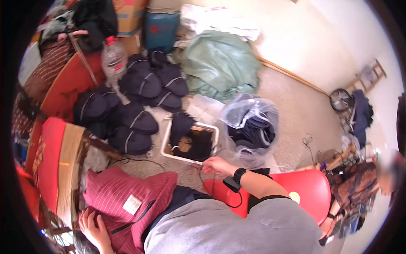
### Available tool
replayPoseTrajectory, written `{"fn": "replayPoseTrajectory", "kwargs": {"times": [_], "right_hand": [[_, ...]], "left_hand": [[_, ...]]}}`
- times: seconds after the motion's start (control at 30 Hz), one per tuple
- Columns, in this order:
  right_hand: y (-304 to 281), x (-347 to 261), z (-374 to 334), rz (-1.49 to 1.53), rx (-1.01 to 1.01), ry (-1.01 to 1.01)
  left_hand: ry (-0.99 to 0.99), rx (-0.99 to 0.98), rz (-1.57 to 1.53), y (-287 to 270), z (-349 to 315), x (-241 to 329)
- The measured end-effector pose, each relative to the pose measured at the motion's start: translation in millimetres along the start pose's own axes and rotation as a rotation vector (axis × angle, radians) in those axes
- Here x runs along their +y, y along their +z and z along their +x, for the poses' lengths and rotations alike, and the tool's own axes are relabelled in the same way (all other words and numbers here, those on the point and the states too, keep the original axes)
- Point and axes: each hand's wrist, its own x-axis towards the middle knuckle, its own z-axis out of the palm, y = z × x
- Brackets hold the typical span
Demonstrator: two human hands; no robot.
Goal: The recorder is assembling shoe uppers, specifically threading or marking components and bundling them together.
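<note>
My right hand, with a black watch-like band on its wrist, reaches to the near rim of a white bin. Its fingers are pinched together at the bin's near right corner; what they hold, if anything, is too small to make out. Inside the bin lies dark cloth, part of it hanging over the far left side. At the lower left my left hand has its fingers spread and holds nothing visible. Beside it, a maroon striped cloth with a pale label drapes over my lap.
Stacks of dark navy padded pieces stand on the floor at the left. A clear plastic bag of dark cloth sits right of the bin. Beyond are a green sack and a large bottle. Another person works beside a red chair.
</note>
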Motion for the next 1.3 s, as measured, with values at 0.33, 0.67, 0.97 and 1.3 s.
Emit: {"fn": "replayPoseTrajectory", "kwargs": {"times": [0.33, 0.67, 0.97, 1.3], "right_hand": [[-176, 11, -16, 0.512, 0.831, -0.283], [-316, -8, 35, 1.047, 1.045, -0.385], [-345, -40, 51, 0.844, 1.162, -0.326], [-377, -52, 32, 1.049, 0.939, -0.367]], "left_hand": [[0.221, -0.014, 0.092, -32, 27, 49], [0.196, -0.087, 0.098, -35, 25, 55], [0.174, -0.049, -0.027, -18, 10, 25], [0.179, -0.052, -0.033, -14, 7, 18]]}}
